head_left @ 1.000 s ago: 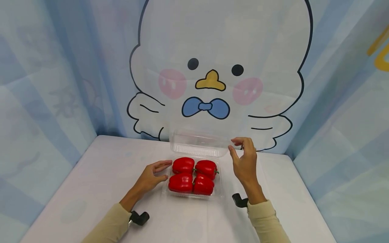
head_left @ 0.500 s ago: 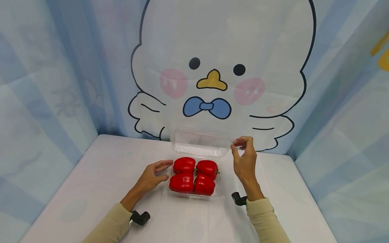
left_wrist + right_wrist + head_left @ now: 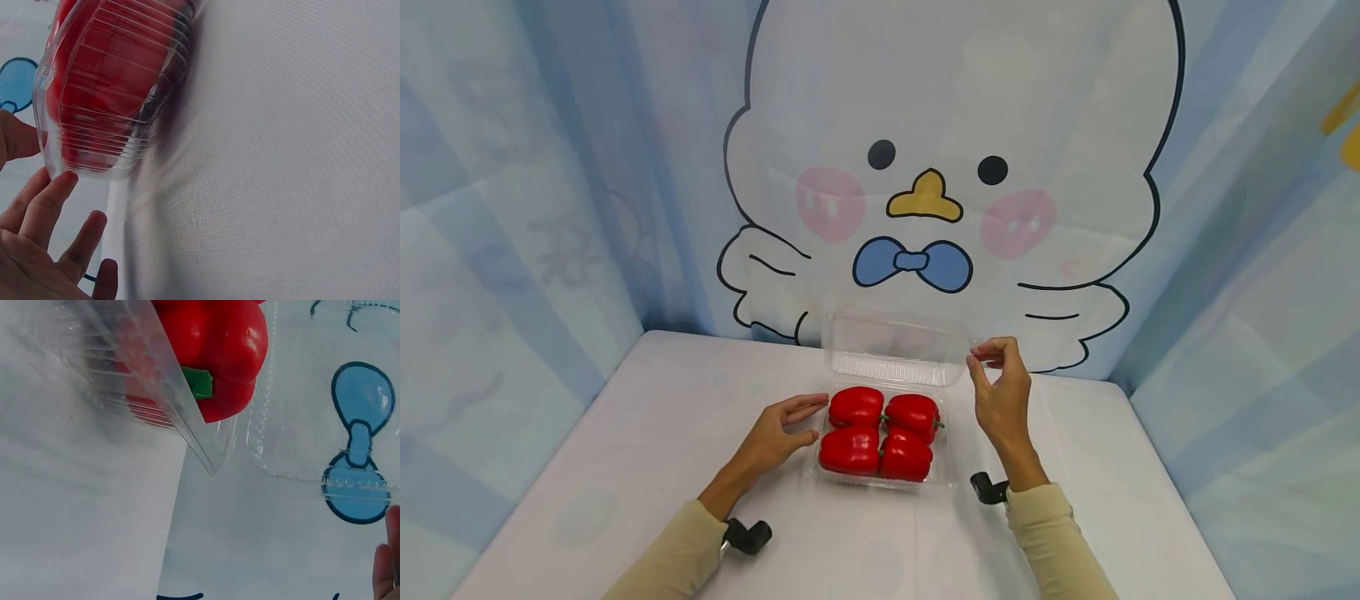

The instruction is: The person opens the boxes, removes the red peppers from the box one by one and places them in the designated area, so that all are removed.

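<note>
A clear plastic clamshell box holds several red bell peppers, at least one with a green stem showing in the right wrist view. Its hinged lid stands raised at the back. My left hand is at the box's left side, fingers and thumb spread; in the left wrist view the thumb and two fingertips touch its rim. With thumb and forefinger, my right hand pinches the right edge of the lid. Only some fingertips of that hand show in the right wrist view.
The box stands on a white-covered table. Close behind rises a cloth backdrop with a cartoon bird in a blue bow tie. Pale blue curtains flank the table. A black wrist-mounted device sits at each cuff.
My right thumb and forefinger have closed in on the lid's edge. The lid has tipped up a little. My left hand stays at the box's side.
</note>
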Available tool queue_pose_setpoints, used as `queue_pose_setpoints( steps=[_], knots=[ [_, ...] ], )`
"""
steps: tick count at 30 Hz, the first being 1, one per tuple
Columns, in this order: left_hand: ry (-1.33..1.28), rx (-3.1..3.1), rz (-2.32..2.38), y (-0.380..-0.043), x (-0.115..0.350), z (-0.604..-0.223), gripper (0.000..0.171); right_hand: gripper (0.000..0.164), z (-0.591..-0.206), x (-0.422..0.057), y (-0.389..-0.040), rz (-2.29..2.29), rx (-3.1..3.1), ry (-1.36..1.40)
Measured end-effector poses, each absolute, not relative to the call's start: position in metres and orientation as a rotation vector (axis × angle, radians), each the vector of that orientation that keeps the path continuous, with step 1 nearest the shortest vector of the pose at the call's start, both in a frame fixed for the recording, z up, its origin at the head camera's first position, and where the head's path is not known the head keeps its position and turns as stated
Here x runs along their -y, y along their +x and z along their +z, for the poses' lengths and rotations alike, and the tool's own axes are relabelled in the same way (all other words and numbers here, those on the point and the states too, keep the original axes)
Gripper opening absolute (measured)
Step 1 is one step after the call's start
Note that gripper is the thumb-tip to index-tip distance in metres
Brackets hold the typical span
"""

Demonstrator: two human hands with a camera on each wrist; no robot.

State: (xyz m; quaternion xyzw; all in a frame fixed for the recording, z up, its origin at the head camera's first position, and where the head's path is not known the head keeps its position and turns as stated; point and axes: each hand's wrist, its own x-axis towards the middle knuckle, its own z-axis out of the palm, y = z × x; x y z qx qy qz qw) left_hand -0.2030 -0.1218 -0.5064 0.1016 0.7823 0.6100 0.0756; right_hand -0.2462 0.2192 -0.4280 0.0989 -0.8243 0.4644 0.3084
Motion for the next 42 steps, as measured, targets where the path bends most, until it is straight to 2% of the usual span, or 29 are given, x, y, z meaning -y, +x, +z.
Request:
queue_pose_setpoints(
  steps=[11,29,42],
  knots=[
    [0.288,-2.34,1.831,-0.203,0.122,-0.508,0.061,0.02,-0.428,-0.219,-0.251,1.232,2.248,0.264],
    [0.219,-2.329,1.83,-0.202,0.123,-0.513,0.06,0.024,-0.453,-0.226,-0.276,1.151,2.42,0.311],
    [0.235,-2.33,1.84,-0.203,0.124,-0.515,0.058,0.029,-0.462,-0.229,-0.281,1.143,2.521,0.311]
  ],
)
